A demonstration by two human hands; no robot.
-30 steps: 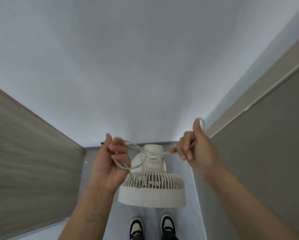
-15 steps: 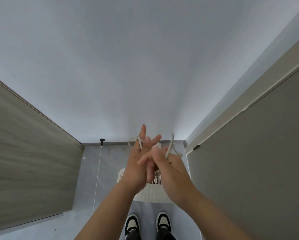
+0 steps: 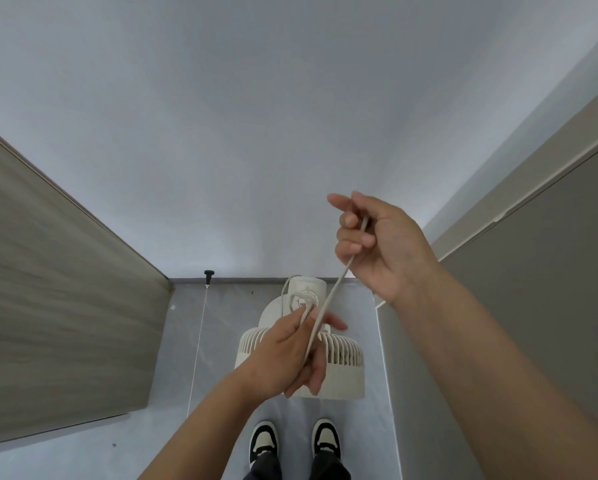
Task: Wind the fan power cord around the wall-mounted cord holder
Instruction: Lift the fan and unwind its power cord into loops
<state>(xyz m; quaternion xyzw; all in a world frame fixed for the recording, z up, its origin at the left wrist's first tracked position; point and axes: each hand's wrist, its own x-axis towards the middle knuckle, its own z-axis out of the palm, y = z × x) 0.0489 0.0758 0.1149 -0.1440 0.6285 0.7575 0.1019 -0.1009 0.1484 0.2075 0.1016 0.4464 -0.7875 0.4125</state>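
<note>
A: Where are the hands, and what does each one hold?

B: The right hand (image 3: 380, 244) is raised, its fingers curled round the cord (image 3: 328, 299), which enters the fist near the fingertips. The left hand (image 3: 290, 355) is lower and nearer the middle of the view; its thumb and fingers are closed on the same cord.

A: How does the cord run between them?

B: It forms one straight, taut line, slanting from the right hand down and leftward to the left hand. Beyond the left hand a thinner loop of cord curves up along the left side of the fan (image 3: 339, 372) toward its top.

A: Where is the fan relative to the hands?

B: Directly behind and below the left hand, which hides part of it. It is cream-coloured, with a ribbed grille below and a rounded housing above that bears a round dial (image 3: 306, 300). Whether it stands on the floor (image 3: 221, 341) or is fixed to the wall (image 3: 290, 133) cannot be told.

A: What surrounds it?

B: A grey floor, a plain pale wall ahead, and wood-grain panels (image 3: 58, 306) at left. A grey panel with a lighter edge strip stands at right. A small black stop (image 3: 208, 273) sits at the foot of the wall, left of the fan. Two black-and-white shoes (image 3: 263, 441) appear at the lower edge.

A: Is a cord holder visible?

B: None can be made out.
</note>
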